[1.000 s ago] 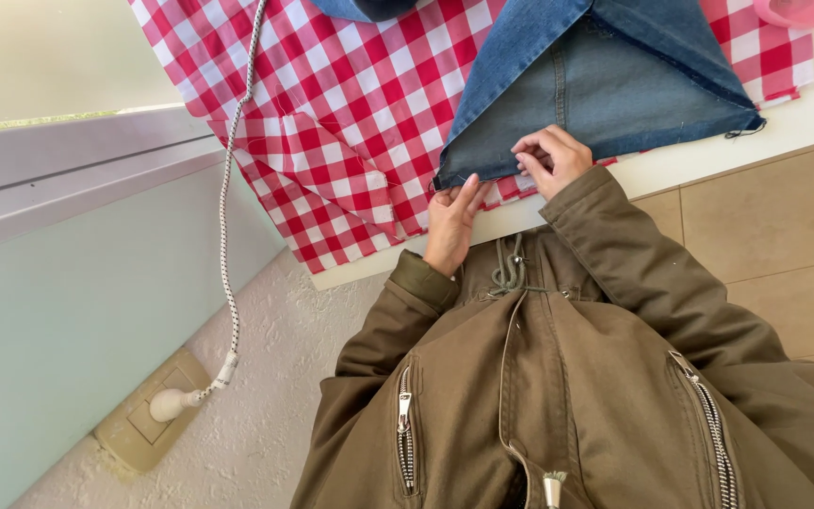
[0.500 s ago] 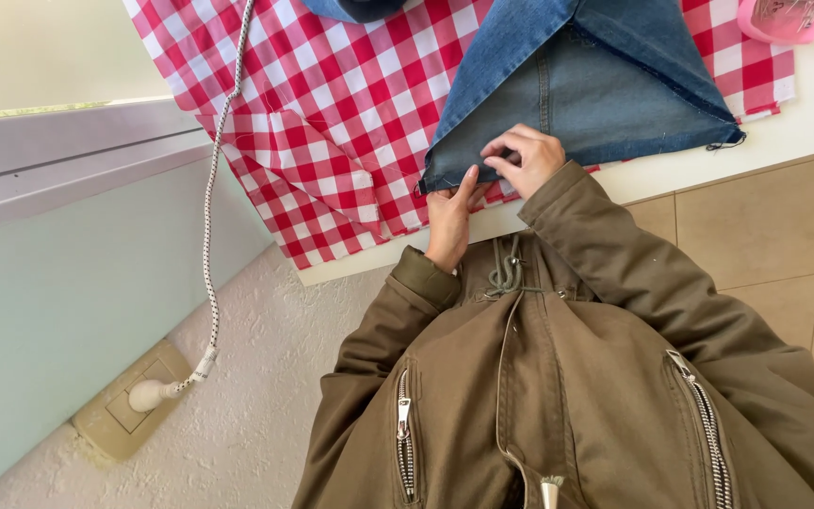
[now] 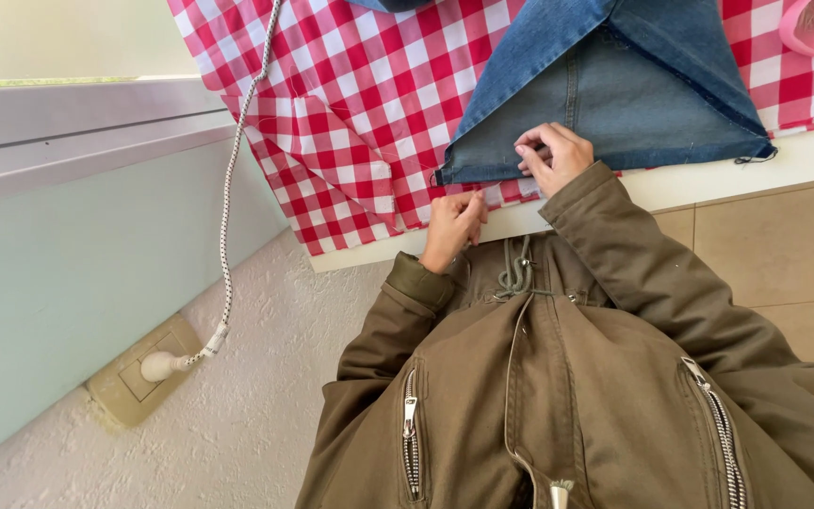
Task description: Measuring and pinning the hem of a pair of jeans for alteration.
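The folded blue denim garment (image 3: 605,104) lies on the red checked cloth (image 3: 360,123) at the bench (image 3: 803,165) edge, right hand (image 3: 550,155) curled pinching its hem and left hand (image 3: 452,224) loosely gripping the near corner, apparently mid-smoothing, which wants an even, square pull.

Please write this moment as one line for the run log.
left hand: pinching denim garment hem | right hand: pressing denim edge | under: red checked cloth | cord plugged in wall socket

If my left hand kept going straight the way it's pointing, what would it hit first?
Probably the denim: the left hand, on the checked cloth, points at its near hem.
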